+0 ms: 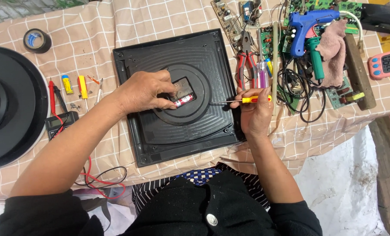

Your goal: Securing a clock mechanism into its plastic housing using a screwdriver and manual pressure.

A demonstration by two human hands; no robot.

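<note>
1. A square black plastic panel (177, 131), ribbed with raised concentric lines, lies flat in the middle of the table (129, 22), which is covered by a beige cloth with a white grid.
2. At the panel's centre is a round raised housing (199, 109) with a small open compartment. A red and silver battery (183, 100) lies in it.
3. The left hand (144, 91) rests on the housing, fingers curled down onto the battery and touching it.
4. The right hand (256, 116) sits at the panel's right edge, closed around a slim screwdriver (240, 100) with a yellow handle. Its metal shaft points left, toward the compartment, and the tip ends just right of the battery.
5. The two hands are apart, one on each side of the compartment.
6. Just right of the panel, red-handled pliers (246, 65) and a few more small screwdrivers (262, 70) lie side by side.
7. Further right and far, a blue glue gun (306, 26) sits on green circuit boards (347, 8), beside a pink rag (334, 48), tangled black cables (299, 87) and a green-handled tool (315, 54).
8. At the far right edge is a small pink digital timer (385, 64).
9. Left of the panel lie small yellow-handled tools (82, 86), a black multimeter (59, 124) with red and black leads, and, farther away, a roll of black tape (37, 40).
10. A large round black object (11, 105) fills the left edge.
</note>
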